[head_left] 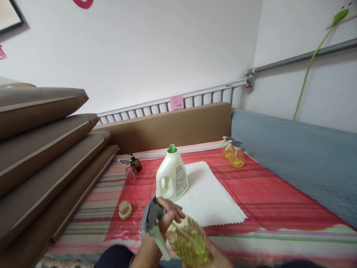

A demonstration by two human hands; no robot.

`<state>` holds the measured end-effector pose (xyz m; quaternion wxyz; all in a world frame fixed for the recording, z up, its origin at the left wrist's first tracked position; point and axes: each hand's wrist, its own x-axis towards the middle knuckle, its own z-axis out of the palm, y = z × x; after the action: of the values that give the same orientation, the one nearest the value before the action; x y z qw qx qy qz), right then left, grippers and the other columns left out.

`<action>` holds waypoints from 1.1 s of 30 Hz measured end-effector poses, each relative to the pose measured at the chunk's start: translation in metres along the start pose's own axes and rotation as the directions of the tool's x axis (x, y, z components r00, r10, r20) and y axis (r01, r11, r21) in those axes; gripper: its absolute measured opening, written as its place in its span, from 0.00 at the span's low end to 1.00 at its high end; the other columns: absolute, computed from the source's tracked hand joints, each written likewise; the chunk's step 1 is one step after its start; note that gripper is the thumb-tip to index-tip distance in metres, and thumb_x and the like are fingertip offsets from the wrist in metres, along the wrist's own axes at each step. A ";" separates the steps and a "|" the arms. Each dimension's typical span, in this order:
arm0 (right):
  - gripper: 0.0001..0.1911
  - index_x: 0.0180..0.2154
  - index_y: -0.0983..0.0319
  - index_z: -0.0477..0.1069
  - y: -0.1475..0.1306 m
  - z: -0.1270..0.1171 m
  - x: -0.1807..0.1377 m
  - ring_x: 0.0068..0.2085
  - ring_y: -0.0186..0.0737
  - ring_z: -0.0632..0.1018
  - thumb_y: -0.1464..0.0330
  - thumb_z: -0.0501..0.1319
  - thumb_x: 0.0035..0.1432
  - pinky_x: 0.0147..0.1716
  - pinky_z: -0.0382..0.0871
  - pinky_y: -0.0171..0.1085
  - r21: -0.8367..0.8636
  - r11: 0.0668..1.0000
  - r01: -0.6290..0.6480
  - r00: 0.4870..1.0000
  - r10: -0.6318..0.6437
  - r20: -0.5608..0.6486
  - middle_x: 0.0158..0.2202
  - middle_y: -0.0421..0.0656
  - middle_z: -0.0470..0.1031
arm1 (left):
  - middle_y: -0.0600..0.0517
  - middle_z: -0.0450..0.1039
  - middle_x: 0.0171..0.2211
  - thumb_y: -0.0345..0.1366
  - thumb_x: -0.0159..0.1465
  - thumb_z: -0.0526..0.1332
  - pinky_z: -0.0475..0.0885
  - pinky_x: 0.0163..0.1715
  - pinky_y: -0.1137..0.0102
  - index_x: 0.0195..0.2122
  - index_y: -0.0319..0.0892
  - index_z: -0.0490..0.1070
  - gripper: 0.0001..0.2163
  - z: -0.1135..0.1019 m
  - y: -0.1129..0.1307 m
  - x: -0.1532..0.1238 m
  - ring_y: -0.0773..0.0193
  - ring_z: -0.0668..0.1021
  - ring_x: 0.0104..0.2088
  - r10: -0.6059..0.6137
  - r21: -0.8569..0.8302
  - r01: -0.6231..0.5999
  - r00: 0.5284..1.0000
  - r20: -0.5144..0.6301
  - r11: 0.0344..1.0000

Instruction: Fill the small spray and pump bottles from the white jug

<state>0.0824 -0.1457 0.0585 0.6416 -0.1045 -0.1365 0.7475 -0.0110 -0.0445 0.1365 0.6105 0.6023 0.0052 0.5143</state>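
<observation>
"What's the biggest thing here?"

"The striped cloth (pixel 83 223), spread under everything. The blue padding (pixel 287 160) on the right and the stacked brown cushions (pixel 50 143) on the left wall it in, probably so nothing rolls off."

"And the white pad (pixel 212 201)?"

"Laid flat, maybe for a clean patch. The white jug (pixel 171 175) stands upright at its left side, within easy reach, handle turned leftward and green spout (pixel 172 148) up top, so nothing spills."

"Where's the spray bottle (pixel 188 242) being handled?"

"In front of the jug, close to the person, tilted, its trigger head to the left. It takes both hands: the left hand (pixel 172 215) curls its fingers round the neck, and the right hand (pixel 216 255) cups the base, though its fingers are mostly hidden. I'd say 2 supports suit that yellow liquid's weight."

"Those 2 yellow-filled bottles (pixel 236 156) at the back right?"

"Grouped, likely to keep them apart from the clear bottle (pixel 131 173) and dark bottle (pixel 135 163) at the left."

"And that cream cap (pixel 125 210)?"

"Lying by itself left of the jug, perhaps the jug's own."
</observation>
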 end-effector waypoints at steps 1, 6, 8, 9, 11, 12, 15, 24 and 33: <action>0.25 0.47 0.55 0.71 -0.001 0.000 -0.001 0.50 0.47 0.74 0.54 0.65 0.47 0.47 0.66 0.46 -0.004 1.000 0.005 1.000 -0.005 -0.003 0.48 0.44 0.76 | 0.57 0.74 0.18 0.40 0.56 0.64 0.73 0.34 0.66 0.25 0.43 0.67 0.08 -0.001 -0.001 0.000 0.63 0.78 0.25 -0.008 -0.003 0.008 1.000 -0.004 1.000; 0.27 0.48 0.59 0.70 -0.001 0.000 -0.003 0.48 0.50 0.75 0.52 0.63 0.49 0.45 0.67 0.50 -0.024 1.000 0.004 1.000 -0.004 -0.004 0.48 0.48 0.75 | 0.57 0.74 0.18 0.39 0.56 0.64 0.73 0.34 0.66 0.25 0.44 0.68 0.07 -0.001 0.001 0.000 0.63 0.78 0.24 -0.020 -0.003 0.020 0.999 0.043 1.000; 0.29 0.49 0.56 0.69 0.001 0.001 -0.003 0.50 0.48 0.73 0.53 0.66 0.46 0.49 0.65 0.49 -0.024 0.995 0.094 0.996 -0.094 -0.012 0.51 0.46 0.73 | 0.57 0.74 0.19 0.39 0.56 0.64 0.73 0.35 0.66 0.26 0.44 0.68 0.07 0.000 0.002 0.000 0.63 0.79 0.25 -0.010 -0.020 0.010 1.000 0.002 1.000; 0.30 0.49 0.56 0.69 0.001 0.002 -0.003 0.51 0.48 0.72 0.52 0.67 0.44 0.50 0.63 0.50 -0.021 0.992 0.124 0.992 -0.124 -0.014 0.52 0.46 0.72 | 0.57 0.74 0.19 0.39 0.56 0.64 0.73 0.35 0.66 0.26 0.44 0.68 0.07 0.001 0.002 0.000 0.63 0.79 0.25 -0.005 -0.021 0.005 1.000 0.000 1.000; 0.32 0.49 0.58 0.69 0.003 0.004 -0.004 0.51 0.50 0.72 0.50 0.66 0.44 0.51 0.62 0.52 -0.021 0.994 0.108 0.994 -0.109 -0.010 0.52 0.48 0.72 | 0.55 0.75 0.20 0.38 0.56 0.63 0.73 0.35 0.66 0.26 0.44 0.69 0.06 0.001 0.001 0.000 0.62 0.79 0.26 -0.005 0.003 0.005 0.998 0.064 1.000; 0.32 0.49 0.59 0.69 0.004 0.006 -0.005 0.51 0.52 0.72 0.50 0.66 0.44 0.50 0.62 0.52 -0.030 0.996 0.081 0.997 -0.081 -0.007 0.51 0.50 0.72 | 0.55 0.76 0.20 0.38 0.56 0.63 0.73 0.35 0.65 0.26 0.43 0.69 0.06 0.000 0.000 0.000 0.62 0.79 0.26 -0.006 0.016 0.004 0.995 0.096 1.000; 0.29 0.49 0.57 0.69 0.003 0.011 -0.009 0.51 0.52 0.72 0.56 0.68 0.44 0.50 0.62 0.52 -0.063 0.990 0.124 0.992 -0.126 -0.030 0.52 0.48 0.72 | 0.55 0.74 0.17 0.41 0.57 0.63 0.73 0.34 0.65 0.23 0.43 0.68 0.10 0.000 0.000 0.001 0.62 0.78 0.23 -0.001 0.029 -0.001 0.998 0.063 1.000; 0.25 0.45 0.57 0.73 0.002 0.000 -0.007 0.52 0.53 0.72 0.62 0.70 0.42 0.56 0.56 0.53 -0.051 0.976 0.213 0.972 -0.217 -0.093 0.51 0.48 0.74 | 0.56 0.70 0.17 0.42 0.56 0.63 0.71 0.34 0.67 0.19 0.42 0.66 0.13 0.013 0.032 0.005 0.64 0.75 0.22 -0.062 -0.010 0.062 0.953 -0.296 0.998; 0.27 0.44 0.59 0.73 0.001 -0.021 -0.009 0.51 0.53 0.72 0.57 0.69 0.41 0.53 0.60 0.53 -0.109 0.981 0.160 0.983 -0.169 -0.077 0.49 0.50 0.74 | 0.52 0.73 0.18 0.44 0.52 0.65 0.69 0.26 0.67 0.15 0.42 0.67 0.15 -0.007 0.027 0.011 0.61 0.75 0.22 0.070 0.236 -0.012 0.969 -0.238 0.972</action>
<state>0.0896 -0.1530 0.0382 0.7004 -0.1578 -0.1552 0.6786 -0.0265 -0.0392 0.1614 0.5196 0.6016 0.1279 0.5931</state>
